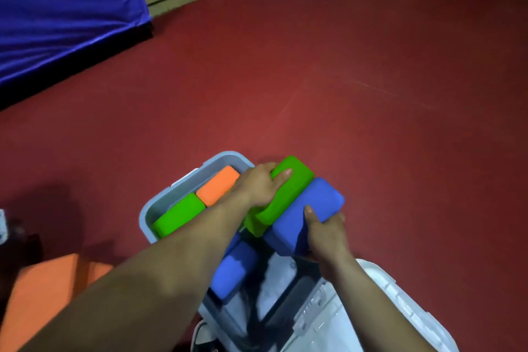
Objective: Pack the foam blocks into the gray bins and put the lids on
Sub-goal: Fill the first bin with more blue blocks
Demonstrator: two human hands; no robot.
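Observation:
A gray bin [160,203] stands on the red floor below me. Inside it lie an orange foam block [218,186], a green block [177,218] and a blue block [233,268]. My left hand [261,184] presses flat on a second green block [288,188] held over the bin's right side. My right hand [325,233] grips a large blue block [311,208] that touches that green block. The bin's right wall is hidden behind the held blocks.
A pale gray lid or second bin [380,317] lies at the bottom right. An orange foam block [54,291] sits on the floor at the lower left. A blue-draped platform [65,28] stands at the far left. Red floor [371,80] stretches ahead.

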